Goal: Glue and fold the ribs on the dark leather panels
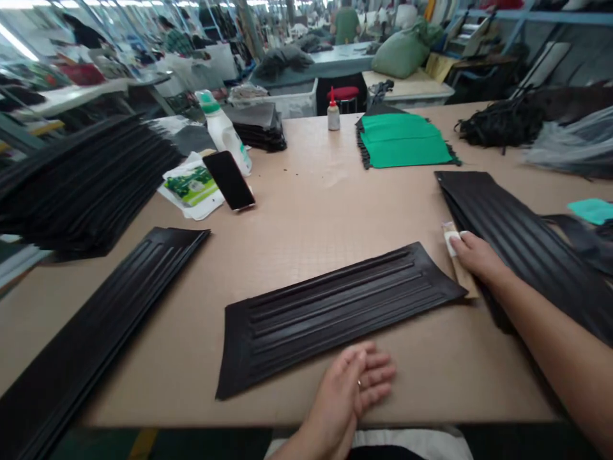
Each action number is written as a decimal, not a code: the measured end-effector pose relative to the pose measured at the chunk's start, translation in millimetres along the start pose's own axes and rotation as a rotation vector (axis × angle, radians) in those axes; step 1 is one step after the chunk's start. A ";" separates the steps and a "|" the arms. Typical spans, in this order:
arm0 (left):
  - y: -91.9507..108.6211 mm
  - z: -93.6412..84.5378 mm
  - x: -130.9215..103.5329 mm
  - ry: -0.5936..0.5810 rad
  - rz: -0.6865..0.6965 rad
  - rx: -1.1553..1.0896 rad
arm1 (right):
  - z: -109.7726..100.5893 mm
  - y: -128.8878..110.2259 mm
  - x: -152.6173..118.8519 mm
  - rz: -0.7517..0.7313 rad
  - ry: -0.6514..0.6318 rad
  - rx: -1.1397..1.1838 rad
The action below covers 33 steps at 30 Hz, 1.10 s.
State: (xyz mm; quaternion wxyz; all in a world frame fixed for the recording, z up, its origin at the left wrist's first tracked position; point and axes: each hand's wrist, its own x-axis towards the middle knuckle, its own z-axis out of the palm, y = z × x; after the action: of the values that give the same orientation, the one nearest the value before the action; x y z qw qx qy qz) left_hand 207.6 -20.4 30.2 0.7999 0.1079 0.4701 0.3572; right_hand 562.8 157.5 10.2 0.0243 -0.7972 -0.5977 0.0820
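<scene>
A dark brown ribbed leather-like panel point(335, 313) lies on the table in front of me, its raised ridges running lengthwise. My left hand point(357, 380) is just below the panel's near edge, fingers stretched out, a ring on one finger, and holds nothing. At the panel's right end, my right hand point(474, 255) grips a flat tan strip point(463, 276) with a white upper part. The strip's lower end meets the panel's right corner; whether it lies under the panel I cannot tell. Beside that hand is a stack of similar dark panels point(522, 236).
Another stack of dark panels point(115, 300) lies at the left, with a larger dark pile point(81, 185) behind it. A phone point(230, 181) leans near a white bottle point(225, 134). Farther back are a red-tipped bottle point(334, 117) and green pieces point(407, 140). Several people are in the background.
</scene>
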 end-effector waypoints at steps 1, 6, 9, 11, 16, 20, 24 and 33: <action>2.8 -1.5 -6.5 -0.099 -0.038 0.130 | -4.5 -1.4 -4.3 -0.004 0.020 -0.012; 69.6 -29.0 -1.3 -0.062 0.545 0.981 | -26.3 -35.4 -32.9 -0.103 0.051 -0.177; 104.7 -58.7 25.7 0.115 0.841 1.470 | -35.8 -62.1 -42.7 -0.143 0.025 -0.311; 110.0 -76.1 41.7 0.167 0.864 1.761 | -33.2 -77.1 -49.7 -0.142 -0.011 -0.328; 91.0 -92.2 54.9 0.240 0.916 2.120 | 1.6 -102.1 -79.1 -0.080 -0.069 -0.385; 85.6 -89.4 53.2 0.298 0.967 2.173 | 13.5 -106.7 -83.9 -0.072 -0.083 -0.407; 87.5 -86.0 52.6 0.296 0.951 2.191 | 9.2 -107.7 -70.7 -0.072 -0.096 -0.400; 86.6 -81.4 43.9 0.279 0.872 2.100 | 11.6 -88.6 -81.7 -0.067 -0.078 -0.380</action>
State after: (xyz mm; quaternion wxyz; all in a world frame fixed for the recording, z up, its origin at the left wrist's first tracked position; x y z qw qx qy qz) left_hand 112.7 58.3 1.1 0.0639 0.8358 0.5435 0.0442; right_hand 454.6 103.9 19.2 -0.1472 -0.7634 -0.6289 -0.0026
